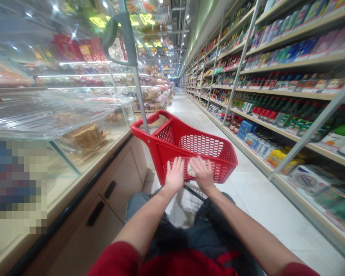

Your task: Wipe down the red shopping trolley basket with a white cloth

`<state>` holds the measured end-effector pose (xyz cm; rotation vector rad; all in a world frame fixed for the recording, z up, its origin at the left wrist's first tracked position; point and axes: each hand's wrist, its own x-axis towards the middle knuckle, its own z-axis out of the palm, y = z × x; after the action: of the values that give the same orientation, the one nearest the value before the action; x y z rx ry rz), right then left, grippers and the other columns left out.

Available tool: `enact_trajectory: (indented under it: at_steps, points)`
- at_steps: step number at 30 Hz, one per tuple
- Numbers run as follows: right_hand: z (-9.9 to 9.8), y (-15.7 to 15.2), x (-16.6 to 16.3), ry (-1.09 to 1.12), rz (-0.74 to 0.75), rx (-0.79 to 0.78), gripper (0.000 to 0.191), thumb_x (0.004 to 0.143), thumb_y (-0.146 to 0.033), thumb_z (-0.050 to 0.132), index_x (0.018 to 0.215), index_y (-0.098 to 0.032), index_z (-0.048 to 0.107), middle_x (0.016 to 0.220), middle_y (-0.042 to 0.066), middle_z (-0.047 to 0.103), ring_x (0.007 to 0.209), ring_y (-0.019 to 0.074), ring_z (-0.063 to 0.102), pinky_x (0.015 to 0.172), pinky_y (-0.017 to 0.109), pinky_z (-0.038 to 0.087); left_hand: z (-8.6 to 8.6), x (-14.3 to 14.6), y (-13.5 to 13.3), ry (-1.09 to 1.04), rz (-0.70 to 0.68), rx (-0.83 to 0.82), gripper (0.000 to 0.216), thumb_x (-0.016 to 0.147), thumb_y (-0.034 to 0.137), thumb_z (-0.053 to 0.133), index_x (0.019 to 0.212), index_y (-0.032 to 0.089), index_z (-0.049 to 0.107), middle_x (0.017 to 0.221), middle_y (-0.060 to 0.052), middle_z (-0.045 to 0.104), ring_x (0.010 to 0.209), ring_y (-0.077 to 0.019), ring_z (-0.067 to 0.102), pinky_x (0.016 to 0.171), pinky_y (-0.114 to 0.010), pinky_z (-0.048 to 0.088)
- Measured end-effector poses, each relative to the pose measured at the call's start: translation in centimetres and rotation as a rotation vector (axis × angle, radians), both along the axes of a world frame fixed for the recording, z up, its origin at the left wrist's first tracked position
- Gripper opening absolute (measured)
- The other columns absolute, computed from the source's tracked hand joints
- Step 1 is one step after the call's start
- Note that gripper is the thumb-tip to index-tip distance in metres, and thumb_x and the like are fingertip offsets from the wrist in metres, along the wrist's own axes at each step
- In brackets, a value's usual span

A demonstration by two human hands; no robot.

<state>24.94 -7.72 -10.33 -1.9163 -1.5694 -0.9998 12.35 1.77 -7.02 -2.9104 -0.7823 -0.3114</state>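
Red sleeves nearest. Left hand (pixel 174 175) and right hand (pixel 202 174) lie side by side, palms flat, fingers spread on near wall of red basket (pixel 201 147); nothing clasped. Basket sits on aisle floor (pixel 255 191) between glass counter (pixel 60 126) and shelves (pixel 290 96); handle pole (pixel 138 88) upright.

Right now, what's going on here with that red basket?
A person in a shop aisle has both hands on the near wall of a red basket. The left hand lies flat against it; the right hand rests beside it. The basket's grey pull handle stands up. A glass food counter is left, stocked shelves right.
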Motion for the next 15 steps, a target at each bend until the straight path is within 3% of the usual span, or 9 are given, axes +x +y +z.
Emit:
enact_trajectory:
  at_steps: [2,4,7,11,13,15]
  points:
    - [2.3,1.0,0.2,-0.023,0.004,0.058,0.043,0.083,-0.008,0.035,0.119,-0.020,0.052,0.127,0.007,0.050,0.128,0.0215,0.030,0.103,0.048,0.015,0.7,0.0,0.2,-0.001,0.019,-0.005,0.065,0.075,0.016,0.036,0.138,0.008,0.020,0.147,-0.011,0.013,0.135,-0.0232,0.008,0.107,-0.051,0.007]
    - [2.7,2.0,0.6,-0.042,0.009,0.065,0.042,0.083,-0.008,0.034,0.119,-0.020,0.052,0.128,0.007,0.050,0.127,0.0218,0.031,0.103,0.049,0.016,1.4,-0.1,0.4,0.003,0.031,-0.013,0.066,0.075,0.017,0.037,0.138,0.007,0.019,0.147,-0.012,0.012,0.135,-0.0235,0.008,0.107,-0.052,0.007]
    - [0.3,2.4,0.8,-0.053,0.020,-0.012,0.037,0.084,-0.011,0.037,0.116,-0.021,0.055,0.126,0.007,0.051,0.124,0.0229,0.036,0.102,0.050,0.017,1.7,-0.6,0.6,-0.003,0.040,-0.012,0.063,0.077,0.016,0.034,0.137,0.007,0.020,0.147,-0.012,0.013,0.135,-0.0233,0.009,0.107,-0.052,0.008]
    - [-3.2,1.9,-0.1,-0.028,0.047,-0.142,0.033,0.084,-0.012,0.040,0.110,-0.020,0.059,0.120,0.006,0.057,0.118,0.0243,0.044,0.101,0.050,0.020,0.7,-1.3,0.9,-0.012,0.034,-0.003,0.060,0.080,0.019,0.033,0.137,0.008,0.020,0.147,-0.012,0.014,0.135,-0.0235,0.009,0.107,-0.051,0.008]
    - [-2.8,1.9,-0.7,-0.017,0.058,-0.150,0.034,0.084,-0.012,0.039,0.111,-0.020,0.058,0.121,0.006,0.056,0.119,0.0239,0.042,0.102,0.049,0.019,0.2,-1.5,1.0,-0.019,0.034,-0.019,0.060,0.079,0.019,0.035,0.137,0.009,0.021,0.147,-0.012,0.014,0.135,-0.0238,0.008,0.107,-0.051,0.007]
    - [-1.0,2.3,-1.1,-0.010,0.057,-0.096,0.036,0.084,-0.013,0.038,0.115,-0.020,0.055,0.125,0.007,0.053,0.123,0.0229,0.037,0.103,0.049,0.016,0.6,-1.5,1.1,-0.058,0.050,-0.071,0.061,0.078,0.017,0.039,0.136,0.009,0.023,0.146,-0.013,0.016,0.135,-0.0241,0.009,0.107,-0.051,0.006]
